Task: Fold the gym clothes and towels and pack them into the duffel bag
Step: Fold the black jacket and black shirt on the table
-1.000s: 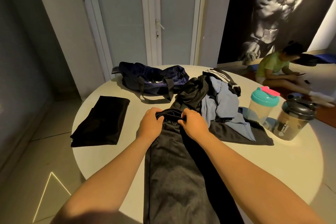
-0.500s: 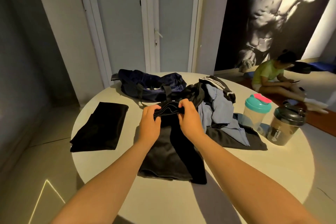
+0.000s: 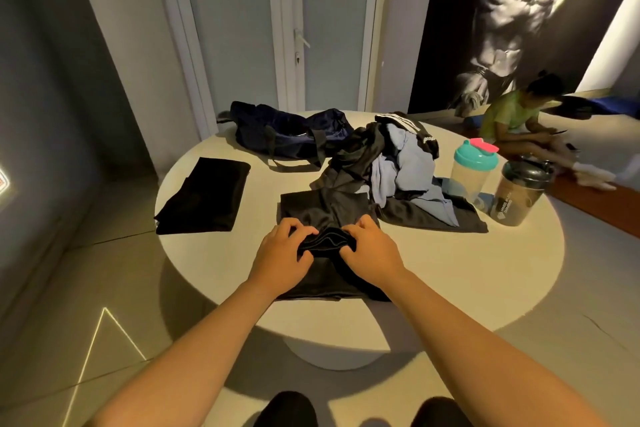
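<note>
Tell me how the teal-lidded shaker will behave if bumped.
The teal-lidded shaker looks see-through and empty, so it is probably light. It stands tall and upright, so a high push would likely tip it. Once tipped, its round body could roll.

Left hand [image 3: 282, 258], right hand [image 3: 372, 253] side by side, pinching trousers [image 3: 327, 242]; forearms outstretched.

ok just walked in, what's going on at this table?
A person is folding dark trousers on the round table. The left hand and right hand both grip the bunched waistband end, which is laid over the rest of the garment near the table's front edge. A folded black garment lies to the left. A pile of unfolded clothes sits beyond, the navy duffel bag is at the far edge, and two shaker bottles stand on the right.
</note>
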{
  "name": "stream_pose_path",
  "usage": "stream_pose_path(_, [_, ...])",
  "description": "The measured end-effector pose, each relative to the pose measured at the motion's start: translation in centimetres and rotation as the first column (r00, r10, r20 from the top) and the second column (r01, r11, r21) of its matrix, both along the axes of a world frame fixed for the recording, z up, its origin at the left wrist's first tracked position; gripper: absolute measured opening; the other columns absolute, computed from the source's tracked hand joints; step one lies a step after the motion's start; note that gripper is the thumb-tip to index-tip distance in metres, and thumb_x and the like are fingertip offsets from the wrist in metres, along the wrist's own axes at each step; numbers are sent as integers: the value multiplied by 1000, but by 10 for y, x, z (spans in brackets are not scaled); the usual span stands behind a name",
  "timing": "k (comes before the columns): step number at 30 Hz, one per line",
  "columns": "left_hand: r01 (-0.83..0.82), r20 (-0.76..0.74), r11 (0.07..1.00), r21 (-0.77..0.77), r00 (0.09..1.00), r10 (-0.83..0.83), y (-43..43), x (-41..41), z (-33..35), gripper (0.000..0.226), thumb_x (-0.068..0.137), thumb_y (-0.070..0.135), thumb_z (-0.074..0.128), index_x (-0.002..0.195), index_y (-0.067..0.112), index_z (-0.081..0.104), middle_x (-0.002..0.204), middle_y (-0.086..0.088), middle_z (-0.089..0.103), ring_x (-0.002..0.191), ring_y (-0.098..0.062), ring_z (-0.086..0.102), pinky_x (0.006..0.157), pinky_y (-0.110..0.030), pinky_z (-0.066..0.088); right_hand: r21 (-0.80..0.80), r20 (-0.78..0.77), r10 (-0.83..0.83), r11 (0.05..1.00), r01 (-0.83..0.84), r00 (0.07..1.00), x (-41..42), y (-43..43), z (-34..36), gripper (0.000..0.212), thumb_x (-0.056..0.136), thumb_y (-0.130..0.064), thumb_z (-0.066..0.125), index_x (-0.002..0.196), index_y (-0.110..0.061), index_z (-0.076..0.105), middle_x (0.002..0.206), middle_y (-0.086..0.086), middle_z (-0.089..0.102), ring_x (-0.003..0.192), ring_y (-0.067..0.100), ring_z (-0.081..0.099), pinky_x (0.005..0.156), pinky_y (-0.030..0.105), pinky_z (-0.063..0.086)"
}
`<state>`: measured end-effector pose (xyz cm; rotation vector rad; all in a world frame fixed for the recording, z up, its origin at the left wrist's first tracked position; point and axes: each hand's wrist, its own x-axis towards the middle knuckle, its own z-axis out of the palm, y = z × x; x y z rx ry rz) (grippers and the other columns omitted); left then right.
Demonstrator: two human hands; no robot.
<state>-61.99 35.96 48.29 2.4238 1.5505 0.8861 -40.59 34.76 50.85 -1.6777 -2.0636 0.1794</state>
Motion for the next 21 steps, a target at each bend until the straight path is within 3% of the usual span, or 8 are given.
stream_pose_path(3, [11, -22, 987, -163, 1000, -15, -21, -1, -6, 56, 93, 45, 62, 145, 39, 42, 155, 5, 29, 134, -26, 44, 110, -42, 40, -111, -1, 44, 993, -44, 999, 4, -13, -2, 37, 97, -26, 55, 134, -20, 58, 111, 2, 41, 92, 25, 53, 76, 34, 46])
stream_pose_path(7, [-7, -17, 969, -247, 1000, 3, -41, 0, -7, 74, 91, 59, 60, 152, 49, 20, 166, 11, 4, 140, -32, 36, 112, -47, 38, 1, -275, -47, 999, 49, 960, 3, -32, 2, 37, 99, -17, 51, 135, -18, 58, 111, -3, 39, 91, 15, 47, 82, 26, 39])
stream_pose_path(9, [-31, -2, 981, -193, 1000, 31, -47, 3, -8, 65, 94, 53, 61, 149, 43, 29, 165, 6, 13, 138, -32, 40, 112, -48, 38, 42, -289, -51, 997, 66, 956, 3, -45, 4, 35, 98, -18, 52, 132, -20, 60, 111, -4, 40, 90, 15, 48, 80, 25, 39])
stream_pose_path(12, [-65, -28, 994, -87, 998, 63, -51, 6, -9, 47, 95, 40, 63, 137, 31, 45, 158, 1, 28, 140, -26, 37, 119, -48, 26, 7, -197, 5, 1000, -4, 980, 6, -62, -6, 38, 96, -19, 53, 133, -23, 60, 111, -2, 42, 92, 20, 53, 80, 30, 44])
stream_pose_path(14, [-79, -4, 996, -51, 997, 79, -55, 7, -9, 41, 93, 30, 67, 130, 31, 50, 157, 1, 29, 141, -27, 33, 118, -46, 30, -54, -136, 26, 998, -34, 990, 9, -69, -16, 41, 97, -19, 53, 137, -25, 58, 112, -2, 41, 94, 21, 53, 82, 28, 43])
stream_pose_path(17, [-35, -34, 999, 29, 999, 36, -61, 7, -13, 41, 94, 21, 64, 131, 33, 52, 157, 4, 30, 143, -23, 25, 114, -42, 33, -68, -193, 28, 997, -42, 981, 10, -77, -26, 43, 98, -16, 53, 141, -22, 55, 114, -1, 40, 97, 16, 49, 88, 22, 38])
stream_pose_path(21, [46, -30, 999, 1, 998, -46, -66, 6, -12, 38, 94, 18, 58, 129, 33, 57, 137, 10, 50, 129, -17, 38, 108, -44, 42, 91, -236, 24, 996, -2, 972, 7, -82, -30, 38, 90, -22, 56, 126, -19, 69, 103, 1, 43, 97, 18, 42, 94, 35, 40])
